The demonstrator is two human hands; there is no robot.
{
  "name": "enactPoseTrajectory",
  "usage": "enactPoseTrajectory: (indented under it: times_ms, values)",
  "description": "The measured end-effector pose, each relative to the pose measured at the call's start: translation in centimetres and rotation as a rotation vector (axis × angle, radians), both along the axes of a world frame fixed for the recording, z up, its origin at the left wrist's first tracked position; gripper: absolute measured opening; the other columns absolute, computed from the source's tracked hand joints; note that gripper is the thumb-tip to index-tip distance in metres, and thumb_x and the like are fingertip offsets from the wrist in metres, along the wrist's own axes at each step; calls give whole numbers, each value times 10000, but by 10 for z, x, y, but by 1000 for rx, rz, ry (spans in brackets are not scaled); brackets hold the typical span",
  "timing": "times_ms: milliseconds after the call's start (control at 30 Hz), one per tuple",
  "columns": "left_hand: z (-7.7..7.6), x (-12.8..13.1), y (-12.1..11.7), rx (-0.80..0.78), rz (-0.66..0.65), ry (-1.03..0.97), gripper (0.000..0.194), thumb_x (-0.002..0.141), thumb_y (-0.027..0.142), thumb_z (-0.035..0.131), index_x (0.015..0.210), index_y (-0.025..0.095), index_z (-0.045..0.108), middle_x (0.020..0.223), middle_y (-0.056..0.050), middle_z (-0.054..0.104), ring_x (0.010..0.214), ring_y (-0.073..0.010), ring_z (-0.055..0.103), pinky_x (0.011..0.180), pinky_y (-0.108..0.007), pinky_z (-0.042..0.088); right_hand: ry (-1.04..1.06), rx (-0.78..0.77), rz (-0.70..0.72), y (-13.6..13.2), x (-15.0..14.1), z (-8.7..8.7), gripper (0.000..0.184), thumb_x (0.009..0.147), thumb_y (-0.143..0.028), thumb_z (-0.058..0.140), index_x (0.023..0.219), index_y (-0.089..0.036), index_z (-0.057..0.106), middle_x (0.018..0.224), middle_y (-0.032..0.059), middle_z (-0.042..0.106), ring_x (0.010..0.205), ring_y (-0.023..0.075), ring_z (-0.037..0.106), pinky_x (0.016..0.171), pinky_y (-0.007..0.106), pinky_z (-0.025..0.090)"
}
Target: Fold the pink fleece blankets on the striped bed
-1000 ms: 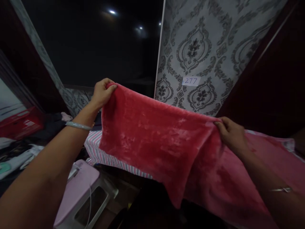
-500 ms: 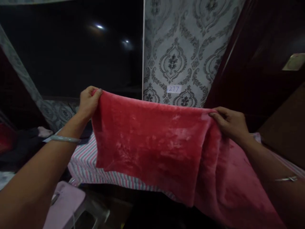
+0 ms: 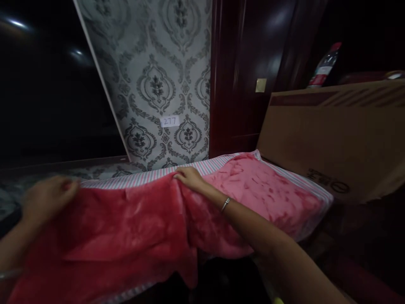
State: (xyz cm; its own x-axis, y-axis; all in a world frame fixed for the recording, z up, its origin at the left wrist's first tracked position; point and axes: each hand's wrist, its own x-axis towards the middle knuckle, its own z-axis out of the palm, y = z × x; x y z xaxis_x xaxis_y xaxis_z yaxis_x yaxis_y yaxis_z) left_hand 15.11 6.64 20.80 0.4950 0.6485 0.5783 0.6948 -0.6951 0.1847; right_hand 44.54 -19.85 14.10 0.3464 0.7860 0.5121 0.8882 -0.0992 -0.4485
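Red plush cloth (image 3: 133, 232) lies over a striped cover (image 3: 126, 179), which shows along the wall side and under the near hem. Right hand (image 3: 191, 177): thumb and fingers pinch the far edge at a fold. Left hand (image 3: 50, 196) at the far left part, curled but blurred (cannot tell whether it pinches cloth). Paler pink plush (image 3: 249, 185) spreads rightward, partly blocked by the right forearm (image 3: 262, 232). Cardboard box (image 3: 332, 135) just beyond the cover's right end; red-capped bottle (image 3: 325, 67) above its top edge. Behind: dark screen (image 3: 47, 97) at left, patterned wallpaper (image 3: 158, 84) bearing a paper label (image 3: 170, 121), "277".
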Motion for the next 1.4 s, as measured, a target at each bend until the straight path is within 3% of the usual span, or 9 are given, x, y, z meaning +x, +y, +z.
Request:
enactPoseTrajectory:
  times_ms: [100, 167, 267, 467, 600, 767, 1000, 1233, 1400]
  values:
    - [-25, 52, -55, -21, -322, 56, 324, 713, 598, 408, 710, 321, 575, 708, -26, 672, 708, -312, 653, 704, -428, 509, -75, -104, 70, 7, -14, -7, 137, 986, -265, 579, 989, -212, 706, 996, 28, 736, 925, 187, 638, 757, 264, 396]
    - [-44, 84, -90, -91, -569, 32, 366, 723, 558, 472, 942, 349, 677, 1027, -32, 741, 955, -319, 692, 857, -426, 537, -117, -158, 92, 7, -21, -8, 152, 1000, -284, 562, 1008, -222, 701, 1012, 27, 737, 939, 198, 646, 753, 272, 400]
    - [-72, 118, -124, -252, -707, 43, 496, 745, 512, 510, 1186, 346, 667, 1185, -27, 730, 1103, -303, 675, 968, -400, 526, -151, -188, 102, 5, -26, -9, 159, 1000, -276, 560, 1065, -221, 695, 1040, 28, 735, 950, 209, 655, 745, 278, 410]
    - [-100, 142, -144, -309, -596, 91, 485, 812, 520, 430, 1125, 239, 670, 1137, -83, 749, 1044, -287, 697, 908, -366, 529, -103, -136, 185, -1, -23, -31, 187, 1011, -270, 540, 1132, -241, 680, 1084, 14, 724, 1014, 195, 653, 817, 277, 446]
    - [-107, 136, -142, -213, -480, 101, 426, 843, 516, 374, 947, 221, 662, 1010, -100, 752, 929, -296, 701, 816, -381, 525, -77, 98, 137, -17, 7, -67, 224, 979, -256, 591, 1190, -212, 649, 1177, 57, 684, 1119, 197, 607, 965, 312, 453]
    - [-127, 131, -129, -234, -428, -24, 392, 821, 540, 393, 876, 234, 632, 902, -94, 738, 859, -307, 685, 748, -396, 515, -1, 132, -316, -86, 93, -110, 270, 892, -100, 564, 1109, -191, 696, 1132, 81, 705, 1092, 209, 616, 999, 366, 467]
    - [-167, 140, -120, -309, -389, -178, 359, 800, 530, 411, 835, 239, 618, 870, -82, 724, 842, -289, 675, 767, -391, 526, 12, -17, -613, -191, 174, -137, 339, 849, -42, 511, 1074, -149, 740, 1110, 132, 721, 1088, 250, 615, 1023, 414, 433]
    - [-182, 140, -122, -319, -356, -244, 354, 805, 519, 433, 874, 233, 629, 936, -82, 735, 901, -289, 686, 847, -402, 536, -41, -181, -598, -194, 191, -150, 432, 847, -116, 648, 1270, -185, 697, 1335, 125, 648, 1233, 274, 546, 1050, 392, 418]
    - [-186, 140, -123, -311, -372, -272, 325, 807, 500, 447, 851, 233, 627, 894, -70, 732, 866, -270, 689, 830, -391, 545, -82, -203, -572, -185, 195, -161, 343, 878, -106, 601, 1150, -244, 758, 1287, 83, 686, 1212, 259, 569, 1031, 392, 429]
